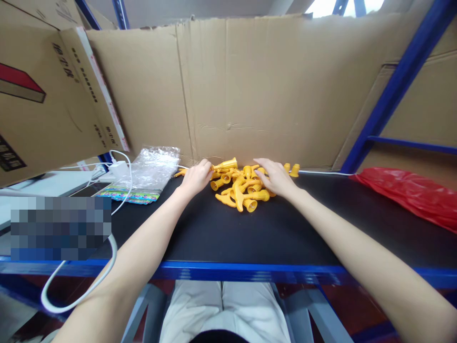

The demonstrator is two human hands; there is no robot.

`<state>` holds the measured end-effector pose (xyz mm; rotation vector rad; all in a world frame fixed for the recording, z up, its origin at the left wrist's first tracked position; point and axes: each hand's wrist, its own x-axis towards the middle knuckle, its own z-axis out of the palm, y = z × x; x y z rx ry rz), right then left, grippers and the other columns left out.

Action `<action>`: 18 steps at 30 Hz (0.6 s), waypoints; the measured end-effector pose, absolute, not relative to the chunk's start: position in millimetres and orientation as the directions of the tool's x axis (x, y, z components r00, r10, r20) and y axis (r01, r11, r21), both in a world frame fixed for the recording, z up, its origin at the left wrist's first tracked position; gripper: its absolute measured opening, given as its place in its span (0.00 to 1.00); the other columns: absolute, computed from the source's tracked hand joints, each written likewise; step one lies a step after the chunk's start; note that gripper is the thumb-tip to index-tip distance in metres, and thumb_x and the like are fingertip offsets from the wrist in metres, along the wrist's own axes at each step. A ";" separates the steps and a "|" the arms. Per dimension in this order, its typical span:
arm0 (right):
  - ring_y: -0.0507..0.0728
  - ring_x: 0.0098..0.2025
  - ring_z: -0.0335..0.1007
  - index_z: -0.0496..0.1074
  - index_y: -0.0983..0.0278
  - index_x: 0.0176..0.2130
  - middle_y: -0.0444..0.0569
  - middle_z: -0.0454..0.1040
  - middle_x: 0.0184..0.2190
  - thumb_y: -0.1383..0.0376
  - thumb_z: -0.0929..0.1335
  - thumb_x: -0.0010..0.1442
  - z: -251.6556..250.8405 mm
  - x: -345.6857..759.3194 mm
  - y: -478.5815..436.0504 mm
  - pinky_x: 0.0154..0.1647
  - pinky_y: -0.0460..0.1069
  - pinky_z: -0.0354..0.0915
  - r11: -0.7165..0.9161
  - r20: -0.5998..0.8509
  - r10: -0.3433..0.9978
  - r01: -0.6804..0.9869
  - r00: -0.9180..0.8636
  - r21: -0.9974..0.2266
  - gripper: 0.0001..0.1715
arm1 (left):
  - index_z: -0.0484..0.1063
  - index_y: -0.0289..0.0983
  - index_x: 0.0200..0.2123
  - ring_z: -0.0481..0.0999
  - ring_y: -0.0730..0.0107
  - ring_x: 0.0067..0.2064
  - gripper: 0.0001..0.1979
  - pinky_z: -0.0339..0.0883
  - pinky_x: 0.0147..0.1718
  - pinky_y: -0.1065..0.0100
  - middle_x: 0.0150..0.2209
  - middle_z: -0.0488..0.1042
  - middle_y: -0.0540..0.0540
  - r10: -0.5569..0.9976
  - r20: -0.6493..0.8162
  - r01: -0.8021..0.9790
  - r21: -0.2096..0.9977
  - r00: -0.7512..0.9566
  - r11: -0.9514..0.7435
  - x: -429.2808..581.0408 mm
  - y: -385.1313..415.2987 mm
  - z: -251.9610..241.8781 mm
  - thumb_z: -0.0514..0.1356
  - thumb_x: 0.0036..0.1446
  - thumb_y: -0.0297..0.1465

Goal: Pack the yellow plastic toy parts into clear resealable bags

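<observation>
A loose pile of yellow plastic pieces (240, 193) lies on the black table top, several of them with a flared hollow end and others curved and tapering. At the left of the pile, my left hand (196, 178) has its fingers bent together on the narrow end of a yellow plastic piece (227, 164), whose flared end points right. My right hand (275, 177) rests at the pile's right side, palm down, fingers apart and reaching over some pieces. Its fingertips partly cover the pieces under them. Two small yellow pieces (294, 170) stand just beyond that hand.
A tall cardboard sheet (285, 95) walls off the back. On the left are a clear plastic bag (152, 166), a white charger (119, 169) with cables, and a large carton (53, 105). A red plastic bag (410, 193) lies right, by a blue post (396, 90).
</observation>
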<state>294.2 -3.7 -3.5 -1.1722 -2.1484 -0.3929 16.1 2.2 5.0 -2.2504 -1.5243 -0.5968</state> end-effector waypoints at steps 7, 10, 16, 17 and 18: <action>0.58 0.50 0.67 0.64 0.60 0.54 0.51 0.70 0.50 0.58 0.57 0.64 -3.8 272.7 -13.2 0.52 0.56 0.61 0.705 0.625 0.661 0.627 -0.415 -0.330 0.22 | 0.65 0.37 0.42 0.70 0.63 0.47 0.10 0.63 0.44 0.64 0.48 0.67 0.42 0.657 0.541 0.821 -0.117 0.524 -0.559 34.8 -9.7 9.1 0.46 0.63 0.30; 0.58 0.44 0.70 0.67 0.61 0.51 0.51 0.73 0.45 0.58 0.59 0.62 -5.6 269.2 -11.9 0.48 0.55 0.65 0.667 0.580 0.717 0.623 -0.387 -0.408 0.20 | 0.65 0.35 0.43 0.69 0.62 0.49 0.11 0.62 0.47 0.62 0.49 0.66 0.40 0.631 0.545 0.804 -0.150 0.552 -0.575 36.4 -8.5 7.0 0.46 0.63 0.28; 0.57 0.39 0.72 0.69 0.63 0.48 0.52 0.74 0.42 0.58 0.64 0.58 -11.1 270.0 -1.8 0.43 0.54 0.67 0.623 0.491 0.778 0.579 -0.391 -0.526 0.20 | 0.66 0.34 0.42 0.69 0.61 0.48 0.12 0.63 0.47 0.60 0.50 0.66 0.39 0.668 0.500 0.824 -0.200 0.551 -0.530 37.7 -5.6 2.1 0.45 0.61 0.24; 0.57 0.39 0.72 0.70 0.64 0.48 0.53 0.74 0.41 0.59 0.65 0.58 -11.1 270.4 -1.5 0.44 0.54 0.67 0.633 0.503 0.768 0.586 -0.396 -0.505 0.19 | 0.66 0.34 0.42 0.69 0.61 0.47 0.12 0.63 0.46 0.61 0.50 0.66 0.39 0.672 0.497 0.828 -0.210 0.548 -0.520 38.4 -5.8 1.8 0.45 0.61 0.24; 0.57 0.40 0.71 0.70 0.64 0.47 0.53 0.74 0.41 0.60 0.66 0.57 -10.5 270.6 -2.0 0.45 0.54 0.67 0.651 0.523 0.749 0.602 -0.407 -0.463 0.19 | 0.66 0.34 0.42 0.70 0.61 0.46 0.12 0.64 0.45 0.61 0.49 0.67 0.39 0.676 0.495 0.832 -0.221 0.546 -0.510 39.3 -6.1 1.6 0.45 0.62 0.24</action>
